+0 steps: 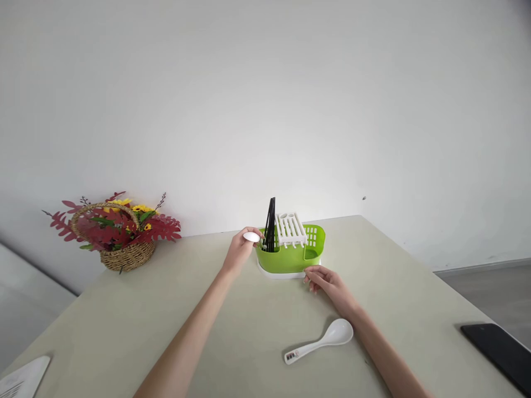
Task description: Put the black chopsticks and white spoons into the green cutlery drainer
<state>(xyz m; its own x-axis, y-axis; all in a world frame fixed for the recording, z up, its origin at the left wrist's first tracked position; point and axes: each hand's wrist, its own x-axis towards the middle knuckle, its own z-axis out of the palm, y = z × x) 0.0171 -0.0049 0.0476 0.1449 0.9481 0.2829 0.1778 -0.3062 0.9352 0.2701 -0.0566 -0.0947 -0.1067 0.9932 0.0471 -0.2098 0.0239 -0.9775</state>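
Observation:
A green cutlery drainer on a white base stands at the middle of the beige table. It holds black chopsticks upright and a white slotted insert. My left hand is closed on a white spoon right at the drainer's left rim. My right hand rests with curled fingers against the drainer's front right base. A second white spoon lies on the table nearer to me, just left of my right forearm.
A wicker basket with red leaves and yellow flowers sits at the back left. A black phone lies near the right edge. A white paper is at the front left corner. A plain wall lies behind.

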